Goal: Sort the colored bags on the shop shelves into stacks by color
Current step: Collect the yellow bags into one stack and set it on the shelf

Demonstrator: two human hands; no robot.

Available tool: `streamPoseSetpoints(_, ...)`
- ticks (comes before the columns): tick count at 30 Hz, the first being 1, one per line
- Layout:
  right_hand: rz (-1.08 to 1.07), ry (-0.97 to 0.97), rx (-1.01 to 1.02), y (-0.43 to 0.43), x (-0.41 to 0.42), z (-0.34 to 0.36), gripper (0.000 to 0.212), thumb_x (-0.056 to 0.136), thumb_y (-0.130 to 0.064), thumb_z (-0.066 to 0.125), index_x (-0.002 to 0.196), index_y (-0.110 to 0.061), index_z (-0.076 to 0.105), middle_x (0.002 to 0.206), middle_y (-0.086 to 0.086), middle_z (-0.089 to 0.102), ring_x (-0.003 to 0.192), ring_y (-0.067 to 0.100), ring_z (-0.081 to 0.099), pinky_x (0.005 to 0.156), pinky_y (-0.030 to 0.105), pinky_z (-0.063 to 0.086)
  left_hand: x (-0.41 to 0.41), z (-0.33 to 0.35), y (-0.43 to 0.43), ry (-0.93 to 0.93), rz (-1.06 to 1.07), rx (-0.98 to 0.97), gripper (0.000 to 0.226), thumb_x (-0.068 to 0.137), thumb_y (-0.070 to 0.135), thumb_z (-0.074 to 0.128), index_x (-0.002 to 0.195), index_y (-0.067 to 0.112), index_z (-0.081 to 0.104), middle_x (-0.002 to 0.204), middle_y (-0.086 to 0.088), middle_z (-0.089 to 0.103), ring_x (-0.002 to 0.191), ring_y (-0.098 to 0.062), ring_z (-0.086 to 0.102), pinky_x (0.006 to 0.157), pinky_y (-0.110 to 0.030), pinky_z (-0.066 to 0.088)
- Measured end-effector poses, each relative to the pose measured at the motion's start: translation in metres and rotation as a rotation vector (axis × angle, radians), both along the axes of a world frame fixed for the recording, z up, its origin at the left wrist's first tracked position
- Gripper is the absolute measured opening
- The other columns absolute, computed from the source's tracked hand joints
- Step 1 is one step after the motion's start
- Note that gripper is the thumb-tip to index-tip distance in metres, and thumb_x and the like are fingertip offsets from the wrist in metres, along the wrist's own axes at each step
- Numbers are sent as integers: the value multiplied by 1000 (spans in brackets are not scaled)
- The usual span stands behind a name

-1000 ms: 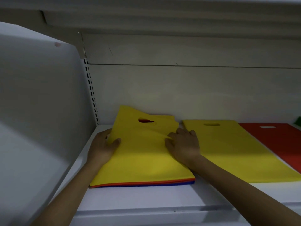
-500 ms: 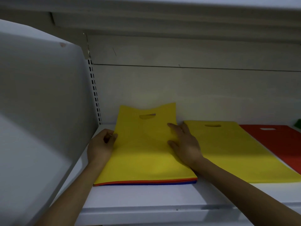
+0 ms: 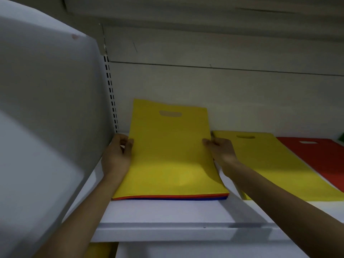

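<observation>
A yellow bag [image 3: 169,151] with a cut-out handle is tilted up at its far end above a mixed stack [image 3: 171,197] that shows red and blue edges. My left hand [image 3: 119,153] pinches the bag's left edge. At the right edge my right hand [image 3: 220,151] pinches it too. Right of the stack a yellow pile [image 3: 275,164] lies flat, and beyond it a red pile [image 3: 320,157].
The white shelf [image 3: 167,213] holds all piles. A white side panel [image 3: 46,118] stands close on the left, and the back wall [image 3: 223,99] rises behind. Something green [image 3: 342,137] peeks in at the far right. A yellow item [image 3: 100,250] shows under the shelf.
Both hands shifted from resting on the top yellow bag to pinching its side edges. The bag's far end has risen off the stack against the back wall.
</observation>
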State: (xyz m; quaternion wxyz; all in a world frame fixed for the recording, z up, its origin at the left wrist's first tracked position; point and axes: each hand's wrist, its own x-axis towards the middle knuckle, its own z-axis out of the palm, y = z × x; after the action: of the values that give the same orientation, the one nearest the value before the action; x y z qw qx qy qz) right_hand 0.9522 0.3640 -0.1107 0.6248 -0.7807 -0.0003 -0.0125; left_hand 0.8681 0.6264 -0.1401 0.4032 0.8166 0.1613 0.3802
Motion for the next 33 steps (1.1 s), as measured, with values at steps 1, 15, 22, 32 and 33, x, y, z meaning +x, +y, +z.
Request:
streamPoseSetpoints(1,-17,-50,-51,1,-1,-3,40,94,-24,60,104,15,60,102,32,63,93,45,61,76,45,52,0,1,-1,-8,0,-4,11,96,26,54,93,15,56,80,4,56,70,-18,53,62,-31,41)
streamPoseSetpoints(15,-120,-488,-285,-17,2,34,17,95,-32,56,98,-16,55,56,-5,49,44,13,38,47,25,29,5,79,-16,-154,-121,-3,8,94,12,56,90,7,51,74,10,47,66,-1,45,54,-5,35)
streamPoseSetpoints(22,-112,-457,-351,-47,20,64,19,90,-33,64,95,-15,60,81,4,59,56,12,51,49,23,35,26,103,-19,-2,-210,67,12,91,19,61,87,10,54,74,5,51,74,-17,49,68,-27,35)
streamPoseSetpoints(32,-149,-313,-360,-140,45,93,28,85,-31,72,68,-20,51,71,-1,51,56,12,48,48,24,36,68,118,-100,103,-331,-93,14,88,23,65,90,12,57,75,-2,55,54,-14,48,49,-24,37)
streamPoseSetpoints(33,-153,-316,-371,-152,49,93,29,84,-31,72,68,-20,51,70,-1,51,57,12,48,51,24,37,72,116,-111,119,-338,-95,14,89,23,64,92,11,57,78,-4,55,54,-15,47,48,-24,36)
